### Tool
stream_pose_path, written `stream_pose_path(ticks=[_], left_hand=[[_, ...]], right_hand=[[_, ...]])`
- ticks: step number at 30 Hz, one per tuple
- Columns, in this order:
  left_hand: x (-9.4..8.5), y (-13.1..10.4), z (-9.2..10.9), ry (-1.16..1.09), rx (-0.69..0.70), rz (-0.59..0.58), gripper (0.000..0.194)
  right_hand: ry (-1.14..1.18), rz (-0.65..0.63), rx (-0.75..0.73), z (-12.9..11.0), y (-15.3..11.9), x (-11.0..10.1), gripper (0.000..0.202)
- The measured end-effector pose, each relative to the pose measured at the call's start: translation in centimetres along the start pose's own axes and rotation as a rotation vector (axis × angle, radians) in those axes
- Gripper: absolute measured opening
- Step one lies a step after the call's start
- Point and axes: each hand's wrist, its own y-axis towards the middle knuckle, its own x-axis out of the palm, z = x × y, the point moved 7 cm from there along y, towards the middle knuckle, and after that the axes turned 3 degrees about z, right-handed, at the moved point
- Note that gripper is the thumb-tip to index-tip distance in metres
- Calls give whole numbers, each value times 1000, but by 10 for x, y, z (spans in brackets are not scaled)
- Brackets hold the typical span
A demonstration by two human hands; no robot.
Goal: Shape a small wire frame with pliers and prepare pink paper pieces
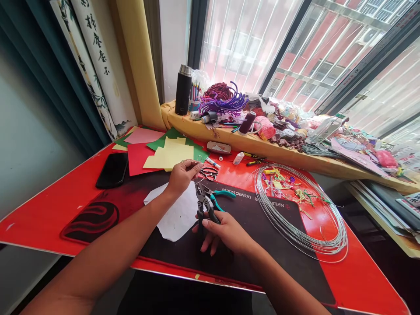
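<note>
My left hand [183, 176] pinches a thin bent wire [197, 176] above the white paper [175, 218]. Black pliers [202, 199] are gripped by their handles in my right hand [219, 229], their jaws pointing up toward the wire. Whether the jaws touch the wire is too small to tell. Just beyond them lie teal-handled pliers [223, 193] on the dark mat [256, 240]. Behind my left fingers rest scissors [209, 173], partly hidden.
A coil of silvery wire [328, 245] lies on the right of the red table [367, 267], around scraps of coloured yarn [303, 195]. Coloured paper sheets [169, 155] and a phone [112, 169] are at the left. Yarn, a black flask [183, 90] and bags crowd the windowsill [197, 127].
</note>
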Motion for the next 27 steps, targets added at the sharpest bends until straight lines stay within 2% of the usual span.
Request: stream_pose_path(ticks=[4,10,14,18,22,27], left_hand=[[4,-5,3,37,-4,-16,33],[12,-12,12,110,65,-57,35],[15,-12,6,86,-15,-104,39],[18,-10,-1,33,-70,-169,37],[19,-9,-10,-39,-149,-192,37],[19,-7,-17,-79,-204,-195,37]], right_hand=[[-15,21,-15,-1,1,-2,41],[-41,39,-41,-3,4,-7,42],[-50,32,-31,-4,3,-9,47],[-113,58,-65,-8,2,-11,42],[-193,65,-94,-8,1,-13,36],[-276,67,-117,-9,1,-16,39]])
